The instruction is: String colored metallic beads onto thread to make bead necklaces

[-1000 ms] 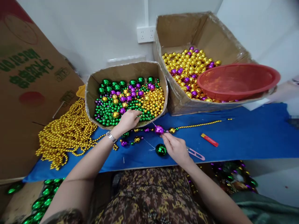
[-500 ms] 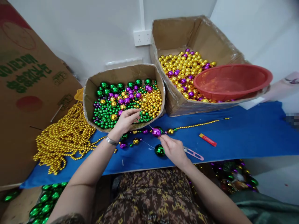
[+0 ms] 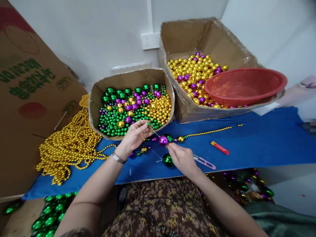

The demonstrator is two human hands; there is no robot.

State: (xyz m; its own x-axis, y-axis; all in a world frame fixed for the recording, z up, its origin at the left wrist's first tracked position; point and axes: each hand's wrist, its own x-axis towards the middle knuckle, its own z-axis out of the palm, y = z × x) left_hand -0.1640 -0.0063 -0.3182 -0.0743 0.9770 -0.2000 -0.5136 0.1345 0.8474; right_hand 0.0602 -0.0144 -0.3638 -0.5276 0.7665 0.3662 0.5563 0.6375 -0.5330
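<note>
My left hand (image 3: pixel 138 134) pinches a small green bead (image 3: pixel 148 124) at the tip of a thin needle (image 3: pixel 154 131), just over the front rim of the smaller box. The needle runs down to a large purple bead (image 3: pixel 163 140), which my right hand (image 3: pixel 182 158) grips between thumb and fingertips. Behind it a strand with a gold bead (image 3: pixel 180 139) leads into a gold bead chain (image 3: pixel 209 132) lying to the right. A large green bead (image 3: pixel 168 159) with a thread tied to it rests beside my right fingers. Pink-handled snips (image 3: pixel 204 162) lie partly behind that hand.
The smaller cardboard box (image 3: pixel 130 74) contains green, purple and gold beads. A larger box (image 3: pixel 190 113) of gold and purple beads carries a red basin (image 3: pixel 247 85). Gold bead chains (image 3: pixel 71 144) are heaped at left. A red-and-yellow stick-like object (image 3: pixel 219 148) lies on the blue cloth (image 3: pixel 259 144).
My left hand has turned and now has a small green bead in its fingertips at the needle's tip. The purple bead and my right hand have shifted slightly left.
</note>
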